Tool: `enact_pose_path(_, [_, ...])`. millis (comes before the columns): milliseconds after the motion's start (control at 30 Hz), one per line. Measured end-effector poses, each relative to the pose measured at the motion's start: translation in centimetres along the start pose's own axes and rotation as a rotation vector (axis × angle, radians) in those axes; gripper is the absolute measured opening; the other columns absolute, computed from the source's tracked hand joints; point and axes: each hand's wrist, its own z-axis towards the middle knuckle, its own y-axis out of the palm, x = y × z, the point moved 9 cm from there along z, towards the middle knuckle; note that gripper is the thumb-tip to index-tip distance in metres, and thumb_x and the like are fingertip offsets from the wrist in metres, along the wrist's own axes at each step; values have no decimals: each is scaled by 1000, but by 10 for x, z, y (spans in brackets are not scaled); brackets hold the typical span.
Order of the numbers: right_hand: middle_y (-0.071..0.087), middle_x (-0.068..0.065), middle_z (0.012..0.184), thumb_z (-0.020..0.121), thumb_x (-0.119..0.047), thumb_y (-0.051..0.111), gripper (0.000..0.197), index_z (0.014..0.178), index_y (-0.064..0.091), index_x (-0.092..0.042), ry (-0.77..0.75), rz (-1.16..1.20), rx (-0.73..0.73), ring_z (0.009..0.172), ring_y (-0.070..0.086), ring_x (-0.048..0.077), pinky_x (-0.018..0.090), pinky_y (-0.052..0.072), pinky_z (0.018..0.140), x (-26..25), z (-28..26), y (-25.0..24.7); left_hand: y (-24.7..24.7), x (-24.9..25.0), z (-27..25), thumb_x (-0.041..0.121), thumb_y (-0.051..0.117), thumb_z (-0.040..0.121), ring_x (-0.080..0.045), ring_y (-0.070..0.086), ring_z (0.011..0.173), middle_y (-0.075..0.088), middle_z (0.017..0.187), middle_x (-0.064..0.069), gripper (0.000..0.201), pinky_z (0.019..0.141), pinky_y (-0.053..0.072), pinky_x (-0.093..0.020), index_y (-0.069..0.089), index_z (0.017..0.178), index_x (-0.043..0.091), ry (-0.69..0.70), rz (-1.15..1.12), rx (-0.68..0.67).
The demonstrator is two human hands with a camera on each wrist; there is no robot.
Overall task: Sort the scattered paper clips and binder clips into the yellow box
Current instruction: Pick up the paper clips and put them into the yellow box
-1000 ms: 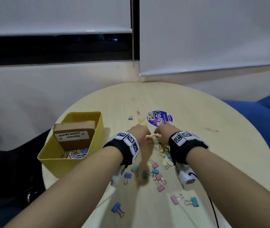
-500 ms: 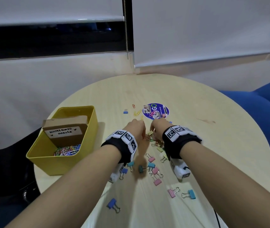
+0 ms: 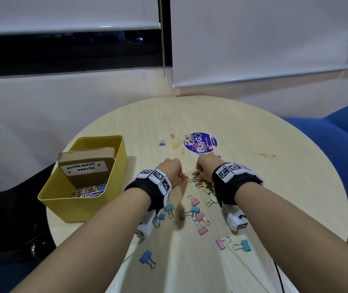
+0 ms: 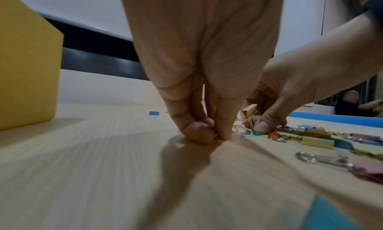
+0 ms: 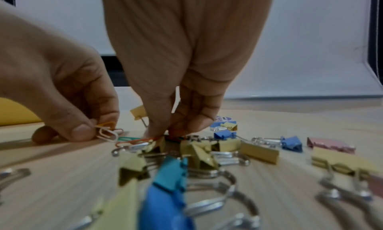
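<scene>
**Both hands down in the clip pile**

Left hand point(image 3: 170, 169) at the table point(image 3: 296, 187), fingertips point(image 4: 199, 135) curled and pinching paper clips point(image 5: 106, 130): an orange one and a white one between thumb and forefinger, seen from the right wrist. Right hand point(image 3: 206, 166) just beside it, fingers point(image 5: 155, 130) curled down onto an orange clip point(image 5: 136, 141) at the edge of a heap of binder clips point(image 5: 199, 150), pinching it. Hands close together, not touching.

Binder clips in pink, teal, blue and pale yellow strewn over the table between and below the wrists point(image 3: 198, 216); two more, pink and teal, nearer the right forearm point(image 3: 232, 244); one blue by the left forearm point(image 3: 146, 258). Farther out, a few loose paper clips point(image 3: 177, 144) and a small blue binder clip point(image 3: 162, 143), beside a round sticker point(image 3: 200, 142).

Yellow box point(image 3: 63, 208) at the table's left edge, well apart from the hands, holding a mass of coloured paper clips point(image 3: 89, 190) and a cardboard box point(image 3: 88, 163) marked "WHITEBOARD MARKER".
</scene>
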Motion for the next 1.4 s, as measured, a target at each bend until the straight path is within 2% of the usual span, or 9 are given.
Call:
enact_pose_path(67, [69,8,99,83,-18,72,16,96,70,-9,-56,49,6,87,61,22,26,45,72,0,-2,-2,2,-1,-1,16,61,90,-30,64,93,68,107,-13,11,74,48,-29,63,80,13,21,12,-6])
enact_pose_path(233, [72,6,103,82,-16,73,21,102,73,-9,-108,120,22,82,56,12,23,48,77,-1,-8,-8,1,1,-4,22,58,93,-24,54,81,64,98,-11,11,68,39,-26,62,91,12,35,33,-37])
enact_pose_path(400, [72,5,103,80,-11,75,24,103,74,-13,-103,92,-26,90,65,19,27,53,84,-1,-8,-8,-1,4,-5,13,56,93,-29,62,102,67,117,-8,21,69,37,-24,68,104,0,62,48,-74])
enact_pose_path(467, [72,5,104,80,-12,74,25,104,73,-14,-112,65,-34,96,67,22,28,53,85,-4,-8,-6,0,4,-6,15,57,92,-28,62,101,67,116,-8,22,70,40,-24,68,104,0,65,46,-72])
enact_pose_path(633, [72,8,104,80,-12,74,25,104,73,-13,-89,25,-32,96,68,26,33,56,86,-8,-6,-1,6,1,-5,31,62,89,-25,55,73,67,86,-9,27,65,42,-29,69,85,6,69,27,-86])
enact_pose_path(800, [69,9,109,84,-12,69,23,107,71,-11,-70,3,-52,100,66,26,31,54,84,-7,-6,4,3,-1,-6,37,68,84,-20,49,65,56,65,-1,30,63,41,-27,58,68,14,84,-29,-76])
enact_pose_path(1100, [65,5,117,91,-9,59,26,116,63,-7,-117,-43,-44,107,62,23,29,48,84,-11,-8,8,-3,3,-10,24,56,94,-23,54,82,66,99,-10,21,70,39,-26,67,101,7,113,41,-53])
enact_pose_path(1233, [64,6,106,93,-10,53,23,114,62,-7,-118,-80,-42,90,57,23,28,47,80,-12,-9,10,-4,2,-10,23,53,96,-27,57,106,61,119,-10,24,82,43,-30,62,114,9,98,48,-31])
enact_pose_path(1400, [66,8,112,92,-10,53,21,109,65,-6,-130,-58,-43,101,63,26,33,50,85,-11,-8,7,-4,-3,-9,29,51,97,-26,58,105,62,118,-8,27,80,41,-29,61,114,11,51,-4,-30])
